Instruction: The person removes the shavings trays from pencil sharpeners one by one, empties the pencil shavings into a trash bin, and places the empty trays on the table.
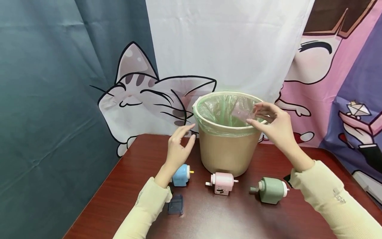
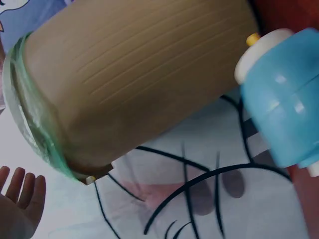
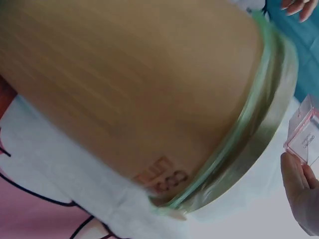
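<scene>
My right hand (image 1: 276,123) pinches a clear pinkish plastic box (image 1: 240,113), which looks like a sharpener's shavings drawer, over the mouth of a tan trash bin (image 1: 228,151). In the right wrist view the box (image 3: 304,133) shows small print on one face. A thin green bag (image 1: 221,132) lines the bin and folds over its rim. To the left of the bin, my left hand (image 1: 178,147) is raised with fingers apart and nothing in it. Below that hand stands a blue crank pencil sharpener (image 1: 180,176), partly hidden by the wrist.
A pink pencil sharpener (image 1: 223,183) stands in front of the bin, and a green one (image 1: 272,191) is to its right. A dark blue tray (image 1: 176,204) lies on the red-brown table (image 1: 125,192). Behind hangs a printed cartoon cloth (image 1: 229,49). Something dark is mostly hidden by the right sleeve.
</scene>
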### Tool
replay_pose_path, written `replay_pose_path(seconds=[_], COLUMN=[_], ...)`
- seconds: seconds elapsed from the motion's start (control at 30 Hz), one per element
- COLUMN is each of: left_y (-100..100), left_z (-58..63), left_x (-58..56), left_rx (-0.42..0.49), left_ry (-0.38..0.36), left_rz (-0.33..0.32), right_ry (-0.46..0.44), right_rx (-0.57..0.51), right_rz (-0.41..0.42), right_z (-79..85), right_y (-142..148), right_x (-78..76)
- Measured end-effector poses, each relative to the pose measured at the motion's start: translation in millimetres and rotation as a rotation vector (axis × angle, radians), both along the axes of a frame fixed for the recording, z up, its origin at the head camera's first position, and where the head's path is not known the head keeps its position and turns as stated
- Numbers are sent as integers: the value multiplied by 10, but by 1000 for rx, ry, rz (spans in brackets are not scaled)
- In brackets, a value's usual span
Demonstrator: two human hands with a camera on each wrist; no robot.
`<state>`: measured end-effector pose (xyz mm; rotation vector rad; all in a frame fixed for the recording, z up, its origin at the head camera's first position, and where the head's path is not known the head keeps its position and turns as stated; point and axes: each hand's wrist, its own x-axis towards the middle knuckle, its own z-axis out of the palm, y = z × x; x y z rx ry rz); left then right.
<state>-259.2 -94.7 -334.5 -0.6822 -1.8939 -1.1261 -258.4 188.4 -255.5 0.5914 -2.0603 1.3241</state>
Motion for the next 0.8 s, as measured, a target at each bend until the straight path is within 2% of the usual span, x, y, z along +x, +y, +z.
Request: replay_pose_path(seconds=[0.17, 0.4, 0.63, 0.8], left_y=[-75, -150, -228, -287], left_z=[-193, -393, -543, -644], left_x=[66, 143, 217, 246], left_rx=[-2, -7, -21, -45], left_ry=[-84, -136, -178, -235], left_rz=[-4, -19, -28, -4], right_ry=[21, 65, 93, 44], right_rx=[15, 34, 125, 137], right_rz=[33, 49, 86, 121], right_z=[-108, -291, -523, -698], right_y=[-52, -80, -95, -106], right_x=[197, 423, 499, 539])
